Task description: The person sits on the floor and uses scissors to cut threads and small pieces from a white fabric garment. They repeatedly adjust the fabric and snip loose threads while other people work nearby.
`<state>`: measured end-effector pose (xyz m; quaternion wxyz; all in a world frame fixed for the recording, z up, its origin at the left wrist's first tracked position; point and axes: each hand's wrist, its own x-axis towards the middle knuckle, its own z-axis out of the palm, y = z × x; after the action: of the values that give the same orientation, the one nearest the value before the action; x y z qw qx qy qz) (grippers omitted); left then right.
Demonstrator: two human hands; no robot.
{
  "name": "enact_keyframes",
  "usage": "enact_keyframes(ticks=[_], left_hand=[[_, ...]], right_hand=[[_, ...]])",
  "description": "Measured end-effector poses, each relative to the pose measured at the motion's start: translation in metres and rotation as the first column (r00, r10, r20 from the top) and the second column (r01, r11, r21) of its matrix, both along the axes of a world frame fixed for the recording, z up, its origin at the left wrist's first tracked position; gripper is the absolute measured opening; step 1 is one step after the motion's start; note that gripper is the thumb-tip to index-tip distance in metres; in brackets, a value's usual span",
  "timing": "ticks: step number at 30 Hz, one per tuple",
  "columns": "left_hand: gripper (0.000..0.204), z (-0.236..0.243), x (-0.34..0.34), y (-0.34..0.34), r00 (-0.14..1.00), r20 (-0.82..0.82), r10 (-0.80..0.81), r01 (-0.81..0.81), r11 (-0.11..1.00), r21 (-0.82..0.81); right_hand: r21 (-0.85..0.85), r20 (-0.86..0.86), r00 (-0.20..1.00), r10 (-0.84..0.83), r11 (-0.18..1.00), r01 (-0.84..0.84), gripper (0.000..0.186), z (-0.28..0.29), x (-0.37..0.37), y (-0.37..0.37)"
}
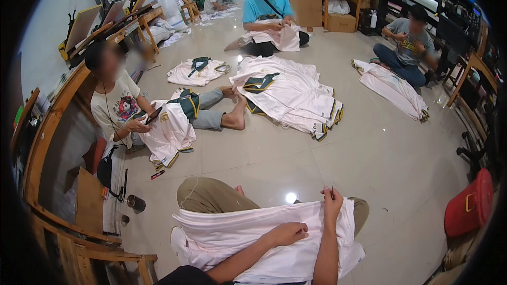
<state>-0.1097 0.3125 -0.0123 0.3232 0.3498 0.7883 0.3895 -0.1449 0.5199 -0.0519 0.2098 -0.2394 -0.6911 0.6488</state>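
Cloth (237, 245), pale pink, lies spread beneath my curled left hand (288, 234); whether that pinches, I can't tell. Beyond it, rightward, my right hand (331, 205) pinches a slim dark tool (332, 186). Likely hand-finishing; next seems to call for bringing tool to cloth.

Left grip (289, 234) on pale garment (248, 248) over khaki trousers (208, 195), dark tool (332, 186) in right grip (331, 201)

One slim dark tool (332, 185), one red bucket (468, 204), one phone (153, 115), five other people (272, 6).
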Motion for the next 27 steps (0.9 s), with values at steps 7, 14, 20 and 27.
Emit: enact_keyframes(ticks=[7,14,20,27], left_hand=[[0.038,-0.034,-0.043,0.037,0.993,0.012,-0.119,0.120,0.983,-0.140],[0.040,-0.043,-0.074,0.038,0.974,0.079,-0.212,0.221,0.965,-0.139],[0.040,-0.043,-0.113,0.028,0.918,0.124,-0.376,0.394,0.898,-0.197],[0.034,-0.122,-0.133,0.041,0.995,0.091,0.028,-0.026,0.999,-0.028]], right_hand=[[0.033,0.042,0.995,0.089,0.995,-0.090,0.026,-0.038,-0.034,0.015],[0.024,0.085,0.991,0.100,0.994,-0.103,0.023,-0.050,-0.048,0.025],[0.209,0.314,0.939,0.141,0.955,-0.213,0.030,-0.031,-0.052,0.008],[0.485,0.565,0.822,0.070,0.777,-0.400,0.023,-0.043,-0.069,-0.008]])
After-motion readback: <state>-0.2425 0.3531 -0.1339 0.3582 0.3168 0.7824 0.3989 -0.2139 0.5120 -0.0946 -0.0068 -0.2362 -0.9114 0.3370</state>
